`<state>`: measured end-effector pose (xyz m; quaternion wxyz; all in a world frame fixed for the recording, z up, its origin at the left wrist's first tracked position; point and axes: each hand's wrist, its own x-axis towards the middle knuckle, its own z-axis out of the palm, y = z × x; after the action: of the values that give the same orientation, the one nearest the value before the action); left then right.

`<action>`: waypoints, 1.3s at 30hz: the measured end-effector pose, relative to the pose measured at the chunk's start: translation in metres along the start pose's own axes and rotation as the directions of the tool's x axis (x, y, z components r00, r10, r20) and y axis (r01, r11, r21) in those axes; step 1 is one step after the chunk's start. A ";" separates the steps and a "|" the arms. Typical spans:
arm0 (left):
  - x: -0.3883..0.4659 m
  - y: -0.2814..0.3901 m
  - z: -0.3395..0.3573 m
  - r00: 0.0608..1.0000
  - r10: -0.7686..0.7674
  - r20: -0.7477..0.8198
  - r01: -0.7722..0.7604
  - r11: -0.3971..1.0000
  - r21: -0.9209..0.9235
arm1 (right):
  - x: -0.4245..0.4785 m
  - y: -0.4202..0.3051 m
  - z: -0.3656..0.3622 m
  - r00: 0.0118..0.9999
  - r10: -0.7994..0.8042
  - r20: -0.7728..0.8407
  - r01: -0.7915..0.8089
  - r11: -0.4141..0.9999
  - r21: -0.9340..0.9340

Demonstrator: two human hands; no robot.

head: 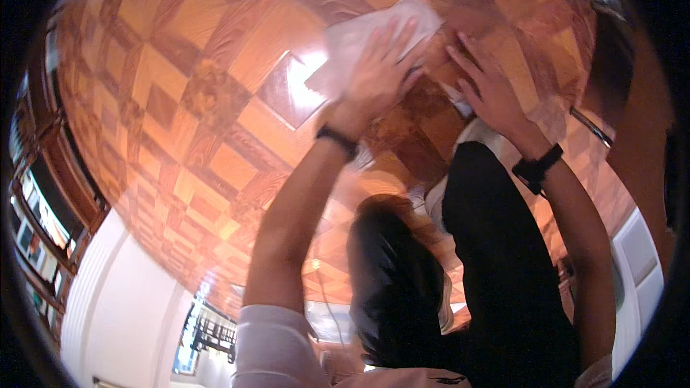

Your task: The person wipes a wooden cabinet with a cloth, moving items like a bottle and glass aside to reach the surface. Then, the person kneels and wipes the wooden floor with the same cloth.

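A white cloth point(345, 46) lies on the patterned wood-look floor point(226, 97) in front of my knees. My left hand point(383, 67) rests flat across its near side with the fingers spread, and looks slightly blurred. To the right of the cloth, my right hand point(488, 83) is held low with its fingers apart and nothing in them. Whether its fingertips touch the floor I cannot tell. A dark band point(338, 140) circles my left wrist, and a dark watch-like band point(538, 168) is on my right.
My bent knees in black trousers point(496, 215) fill the near middle, with a pale shoe point(477, 132) beside the right one. Dark wooden furniture point(81, 167) stands at far left, near a white wall or column point(124, 285). A brown panel point(639, 118) borders the right side.
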<state>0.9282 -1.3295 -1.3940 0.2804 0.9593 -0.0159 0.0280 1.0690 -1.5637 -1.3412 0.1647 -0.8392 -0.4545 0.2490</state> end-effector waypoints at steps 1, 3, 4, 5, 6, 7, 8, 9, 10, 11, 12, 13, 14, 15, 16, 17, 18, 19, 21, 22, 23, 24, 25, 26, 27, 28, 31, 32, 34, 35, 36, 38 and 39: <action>0.019 -0.004 0.002 0.998 0.003 -0.065 -0.002 1.000 0.020 | 0.004 -0.001 -0.002 0.999 -0.026 0.022 0.026 1.000 0.003; 0.043 -0.014 0.001 0.984 -0.027 -0.174 0.017 0.998 -0.058 | 0.002 0.000 -0.003 0.999 0.029 0.025 -0.031 0.997 0.072; 0.051 -0.017 0.001 0.974 -0.065 -0.218 0.031 0.988 -0.154 | -0.001 0.005 -0.002 1.000 0.025 0.003 -0.026 0.998 0.056; 0.055 -0.026 -0.003 0.960 -0.106 -0.259 0.040 0.968 -0.248 | 0.001 0.007 0.000 1.000 0.020 -0.020 -0.019 0.999 0.041; 0.044 -0.054 -0.003 0.972 -0.062 -0.225 0.032 0.991 -0.132 | 0.004 0.007 0.002 1.000 0.013 -0.003 -0.013 0.999 0.049; 0.026 -0.079 -0.007 0.981 -0.076 -0.179 0.076 0.997 -0.003 | 0.000 0.008 0.000 0.999 0.030 0.020 -0.030 0.998 0.046; 0.002 -0.102 -0.019 0.987 -0.091 -0.133 0.109 0.986 0.129 | -0.005 0.010 -0.001 0.998 0.046 0.040 -0.048 0.998 0.044; -0.023 -0.119 -0.037 0.963 -0.244 -0.116 0.266 0.928 0.261 | -0.008 0.013 -0.001 0.997 0.050 0.050 -0.053 0.997 0.051; -0.047 -0.138 -0.057 0.915 -0.385 -0.120 0.400 0.831 0.386 | -0.010 0.017 -0.003 0.997 0.058 0.057 -0.061 0.997 0.052; -0.089 -0.182 -0.072 0.871 -0.200 -0.449 0.423 0.770 0.477 | -0.003 0.016 -0.003 0.998 0.032 0.058 -0.036 0.997 0.067; -0.125 -0.198 -0.091 0.796 -0.442 -0.414 0.602 0.646 0.469 | -0.009 0.025 -0.005 0.997 0.046 0.067 -0.044 0.999 -0.031; -0.097 -0.143 -0.136 0.781 -0.544 -0.308 0.606 0.780 0.157 | -0.026 0.037 -0.007 0.992 0.103 0.079 -0.099 0.994 -0.054; -0.199 -0.217 -0.140 0.675 -0.548 -0.494 0.733 0.576 0.363 | -0.004 0.026 -0.004 0.997 0.021 0.071 -0.021 1.000 -0.011; -0.238 -0.221 -0.135 0.592 -0.635 -0.497 0.806 0.478 0.349 | -0.004 0.026 -0.001 0.996 0.015 0.083 -0.014 1.000 -0.009; -0.264 -0.211 -0.131 0.502 -0.707 -0.498 0.863 0.378 0.334 | -0.005 0.026 -0.002 0.995 0.019 0.100 -0.016 1.000 -0.024; -0.286 -0.197 -0.123 0.536 -0.714 -0.450 0.842 0.411 0.350 | -0.007 0.026 -0.004 0.993 0.022 0.117 -0.018 0.999 -0.037; -0.301 -0.182 -0.115 0.515 -0.719 -0.467 0.856 0.413 0.310 | -0.008 0.024 -0.004 0.991 0.018 0.132 -0.012 0.999 -0.046; -0.308 -0.162 -0.102 0.493 -0.724 -0.483 0.870 0.413 0.270 | -0.009 0.022 -0.002 0.991 0.013 0.136 -0.005 0.998 -0.056; -0.302 -0.110 -0.068 0.401 -0.758 -0.514 0.915 0.354 0.192 | -0.011 0.023 -0.005 0.991 0.004 0.136 0.008 0.996 -0.090; -0.295 -0.088 -0.053 0.418 -0.754 -0.507 0.907 0.370 0.199 | -0.009 0.024 -0.004 0.992 -0.005 0.127 0.016 0.996 -0.091; -0.286 -0.064 -0.035 0.434 -0.752 -0.497 0.900 0.386 0.202 | -0.010 0.026 -0.003 0.993 -0.012 0.121 0.024 0.995 -0.096; -0.273 -0.040 -0.019 0.538 -0.698 -0.473 0.843 0.445 0.301 | -0.013 0.026 -0.003 0.993 -0.017 0.117 0.028 0.995 -0.100; -0.258 -0.018 -0.004 0.633 -0.637 -0.440 0.773 0.491 0.402 | -0.013 0.023 -0.003 0.993 0.001 0.121 0.012 0.994 -0.110; -0.265 -0.012 0.032 0.562 -0.815 -0.144 0.802 0.494 0.335 | -0.004 0.010 -0.003 0.993 -0.015 0.121 0.028 0.994 -0.108; -0.234 0.014 0.042 0.747 -0.650 -0.139 0.661 0.702 0.266 | -0.011 0.010 -0.001 0.991 0.020 0.131 -0.003 0.992 -0.125; -0.196 0.042 0.037 0.880 -0.446 -0.160 0.472 0.859 0.199 | -0.016 0.013 -0.001 0.991 0.023 0.129 -0.003 0.988 -0.152; -0.145 0.046 0.057 0.998 0.030 -0.062 -0.016 0.977 0.213 | -0.005 0.012 0.001 0.994 -0.047 0.101 0.065 0.982 -0.179; -0.137 0.041 0.059 0.994 0.091 -0.057 -0.085 0.991 0.106 | -0.002 0.011 0.001 0.992 -0.072 0.099 0.088 0.983 -0.159; -0.126 0.032 0.045 0.993 -0.018 -0.113 0.011 0.998 -0.058 | -0.005 0.016 0.000 0.990 -0.092 0.109 0.106 0.985 -0.136; -0.139 0.015 0.028 0.970 -0.188 -0.156 0.170 0.978 -0.120 | -0.008 0.016 -0.001 0.990 -0.086 0.114 0.101 0.986 -0.133; -0.164 -0.021 0.023 0.926 -0.315 -0.207 0.358 0.907 0.224 | -0.007 0.012 -0.004 0.989 -0.095 0.116 0.110 0.986 -0.129; -0.211 -0.075 -0.019 0.762 -0.421 -0.492 0.617 0.703 0.355 | -0.011 0.021 -0.005 0.988 -0.107 0.111 0.124 0.979 -0.159; -0.253 -0.100 -0.042 0.690 -0.558 -0.461 0.689 0.701 0.182 | -0.014 0.025 -0.005 0.988 -0.113 0.107 0.130 0.977 -0.168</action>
<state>0.6788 -1.2189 -1.4288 0.0995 0.9148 0.3749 0.1126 1.0822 -1.5889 -1.3459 0.0833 -0.8080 -0.5325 0.2381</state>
